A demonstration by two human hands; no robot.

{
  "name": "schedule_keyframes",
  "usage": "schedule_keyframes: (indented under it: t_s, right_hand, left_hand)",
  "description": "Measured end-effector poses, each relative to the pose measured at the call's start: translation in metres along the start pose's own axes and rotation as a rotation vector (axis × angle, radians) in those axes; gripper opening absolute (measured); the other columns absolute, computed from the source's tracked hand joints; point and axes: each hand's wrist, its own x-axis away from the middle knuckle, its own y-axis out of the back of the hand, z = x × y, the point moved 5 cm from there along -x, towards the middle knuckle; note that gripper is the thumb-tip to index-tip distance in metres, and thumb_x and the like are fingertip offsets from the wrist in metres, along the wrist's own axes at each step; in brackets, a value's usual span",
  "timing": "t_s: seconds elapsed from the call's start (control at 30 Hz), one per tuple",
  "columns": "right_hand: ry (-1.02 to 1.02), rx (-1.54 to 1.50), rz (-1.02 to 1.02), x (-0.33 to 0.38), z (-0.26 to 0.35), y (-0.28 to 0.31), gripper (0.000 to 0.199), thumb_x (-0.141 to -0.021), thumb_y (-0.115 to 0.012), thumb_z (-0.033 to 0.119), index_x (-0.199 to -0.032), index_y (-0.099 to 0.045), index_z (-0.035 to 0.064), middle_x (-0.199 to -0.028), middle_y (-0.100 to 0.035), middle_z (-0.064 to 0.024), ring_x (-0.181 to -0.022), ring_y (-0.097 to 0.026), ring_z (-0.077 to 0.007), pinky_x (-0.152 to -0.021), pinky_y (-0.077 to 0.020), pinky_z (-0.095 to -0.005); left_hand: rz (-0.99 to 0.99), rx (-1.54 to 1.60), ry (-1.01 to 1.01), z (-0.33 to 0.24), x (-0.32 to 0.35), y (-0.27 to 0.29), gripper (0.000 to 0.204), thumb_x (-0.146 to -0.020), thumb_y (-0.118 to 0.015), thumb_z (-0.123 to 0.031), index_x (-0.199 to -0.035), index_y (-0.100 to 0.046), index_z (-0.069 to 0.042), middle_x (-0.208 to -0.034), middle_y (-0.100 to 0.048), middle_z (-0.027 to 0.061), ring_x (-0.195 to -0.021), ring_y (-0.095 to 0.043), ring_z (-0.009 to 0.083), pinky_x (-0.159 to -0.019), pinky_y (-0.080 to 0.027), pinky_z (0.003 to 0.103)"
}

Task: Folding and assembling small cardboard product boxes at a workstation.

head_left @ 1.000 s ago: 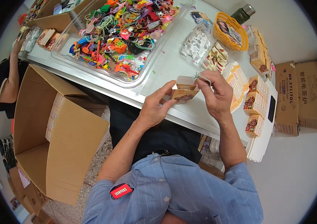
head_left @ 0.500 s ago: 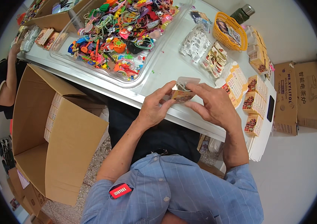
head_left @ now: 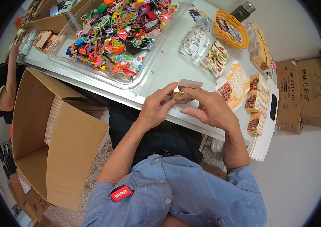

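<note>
Presently, I view the small carton [head_left: 183, 100] between the hands, flap [head_left: 190, 83] raised on its far side; left hand [head_left: 154, 108] grips it; right hand [head_left: 218, 108], thumb parted from fingers [head_left: 197, 93], meets its opening.

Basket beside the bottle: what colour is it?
The basket is yellow-orange, seen in the head view.

Wide fisheye view from the head, downward at nearby hands [head_left: 153, 110] and table [head_left: 165, 72].
</note>
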Motion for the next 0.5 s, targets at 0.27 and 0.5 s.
schedule_keyframes:
  t_s: [0.27,0.5]
  right_hand:
    - [-0.169,-0.615,-0.476,0.025,-0.046,0.029,0.028,-0.099,-0.067,0.016,-0.124,-0.068,0.0006,-0.100,-0.072,-0.0085,-0.064,-0.061,-0.0102,-0.054,-0.0488,-0.0234]
    - [-0.371,-1.117,-0.224,0.011,-0.085,-0.026,0.023,-0.101,-0.063,0.017,-0.115,-0.068,-0.0014,-0.084,-0.068,-0.0054,-0.056,-0.058,-0.0096,-0.047,-0.0471,-0.0226]
  left_hand:
    - [0.002,-0.007,0.010,0.000,0.000,-0.003,0.067,-0.087,-0.072,0.007,-0.149,-0.053,-0.012,-0.117,-0.069,0.0159,-0.102,-0.069,0.0222,-0.086,-0.057,0.032]
    - [0.052,0.020,0.075,0.003,0.001,0.001,0.069,-0.088,-0.070,0.009,-0.150,-0.051,-0.014,-0.121,-0.069,0.0151,-0.103,-0.068,0.0195,-0.085,-0.057,0.031]
